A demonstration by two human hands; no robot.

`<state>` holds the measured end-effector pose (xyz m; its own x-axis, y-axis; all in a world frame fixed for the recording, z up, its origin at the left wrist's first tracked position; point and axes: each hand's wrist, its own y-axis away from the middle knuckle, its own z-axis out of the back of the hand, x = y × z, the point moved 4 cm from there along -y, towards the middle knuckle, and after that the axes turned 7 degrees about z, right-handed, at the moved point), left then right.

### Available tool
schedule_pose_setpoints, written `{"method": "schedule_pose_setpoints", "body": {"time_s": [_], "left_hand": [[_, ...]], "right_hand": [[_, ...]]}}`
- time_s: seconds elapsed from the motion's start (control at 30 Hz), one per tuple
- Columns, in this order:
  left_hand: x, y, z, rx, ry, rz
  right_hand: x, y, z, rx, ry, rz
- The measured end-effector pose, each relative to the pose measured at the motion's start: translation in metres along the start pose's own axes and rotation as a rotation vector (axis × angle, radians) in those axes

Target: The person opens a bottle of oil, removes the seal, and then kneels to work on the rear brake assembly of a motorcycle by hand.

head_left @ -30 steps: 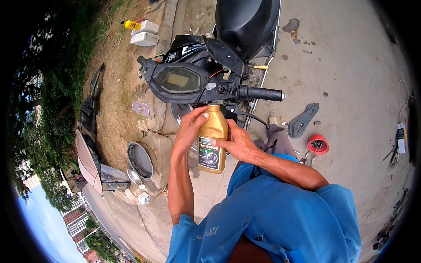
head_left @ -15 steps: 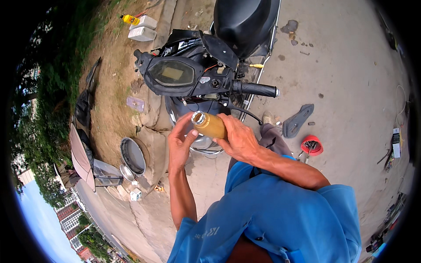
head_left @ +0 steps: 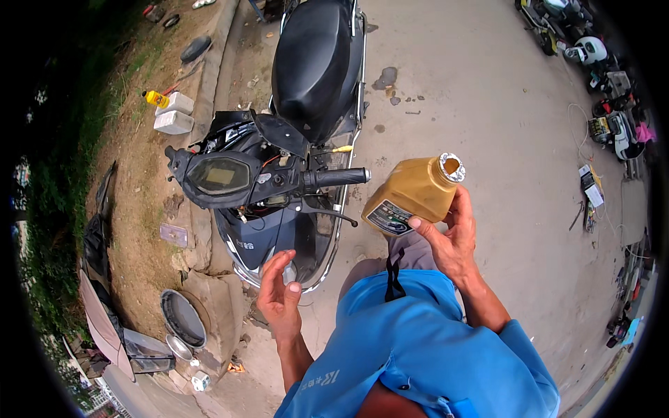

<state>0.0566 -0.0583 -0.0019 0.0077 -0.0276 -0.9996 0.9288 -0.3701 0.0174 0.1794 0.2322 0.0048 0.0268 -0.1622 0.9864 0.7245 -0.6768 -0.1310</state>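
My right hand [head_left: 456,240] grips a gold plastic oil bottle [head_left: 411,189] by its side, thumb across the dark label. The bottle is tilted, its uncapped mouth ringed with torn foil and turned to the upper right. My left hand [head_left: 281,296] is empty, fingers apart, in front of the scooter's nose. Ahead of me stands a dark motor scooter [head_left: 310,63] with its front partly stripped, wires showing around the dashboard [head_left: 219,175]. Its right handlebar grip [head_left: 338,177] and brake lever lie between my two hands and the seat.
A yellow bottle [head_left: 156,98] rests by white blocks [head_left: 174,123] at the far left. Nearer are a round black basin [head_left: 184,319] and a silver bowl [head_left: 179,347] beside a stone slab. Parked scooters [head_left: 592,50] line the far right, with tools and a cable on the pavement.
My right hand has carried the bottle right, away from my left hand, and turned it. My left hand has come off the bottle. The view has shifted, showing more scooters at right.
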Motion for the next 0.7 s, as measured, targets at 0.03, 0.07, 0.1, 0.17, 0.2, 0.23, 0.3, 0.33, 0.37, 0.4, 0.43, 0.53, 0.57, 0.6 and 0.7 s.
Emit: {"method": "schedule_pose_setpoints", "body": {"time_s": [0.03,0.07,0.1,0.17,0.2,0.23,0.3,0.33,0.37,0.4,0.43,0.53,0.57,0.6,0.7], "left_hand": [[-0.004,-0.006,-0.01,0.004,0.013,-0.003],[-0.009,-0.012,-0.024,0.038,-0.002,-0.031],[-0.013,-0.019,-0.035,0.061,-0.024,-0.058],[-0.024,-0.036,-0.059,0.053,-0.049,-0.077],[-0.03,-0.045,-0.068,0.014,-0.096,-0.101],[-0.035,-0.055,-0.079,-0.026,-0.143,-0.122],[-0.043,-0.067,-0.096,-0.142,-0.182,-0.099],[-0.05,-0.074,-0.109,-0.185,-0.185,-0.12],[-0.048,-0.084,-0.124,-0.213,-0.172,-0.128],[-0.04,-0.09,-0.135,-0.216,-0.245,-0.149],[-0.051,-0.102,-0.162,-0.264,-0.323,-0.069],[-0.027,-0.143,-0.228,-0.292,-0.157,0.053],[-0.019,-0.165,-0.253,-0.289,-0.091,0.102],[-0.013,-0.192,-0.277,-0.241,-0.099,0.122],[-0.016,-0.276,-0.353,-0.128,-0.159,0.136]], "right_hand": [[-0.003,-0.014,0.018,-0.072,0.009,-0.002],[-0.008,-0.027,0.038,-0.082,0.021,0.003],[-0.017,-0.043,0.058,-0.18,0.038,-0.009],[-0.036,-0.074,0.097,-0.278,0.062,-0.015],[-0.045,-0.094,0.115,-0.333,0.098,0.019],[-0.054,-0.116,0.134,-0.386,0.134,0.054],[-0.079,-0.158,0.162,-0.418,0.138,0.066],[-0.094,-0.183,0.175,-0.455,0.129,0.064],[-0.105,-0.208,0.192,-0.442,0.134,0.095],[-0.122,-0.226,0.207,-0.445,0.148,0.043],[-0.133,-0.257,0.224,-0.44,0.165,0.014],[-0.156,-0.332,0.26,-0.423,0.184,0.027],[-0.158,-0.355,0.273,-0.403,0.16,0.008],[-0.159,-0.381,0.283,-0.403,0.142,0.012],[-0.16,-0.447,0.323,-0.424,0.13,0.02]]}}
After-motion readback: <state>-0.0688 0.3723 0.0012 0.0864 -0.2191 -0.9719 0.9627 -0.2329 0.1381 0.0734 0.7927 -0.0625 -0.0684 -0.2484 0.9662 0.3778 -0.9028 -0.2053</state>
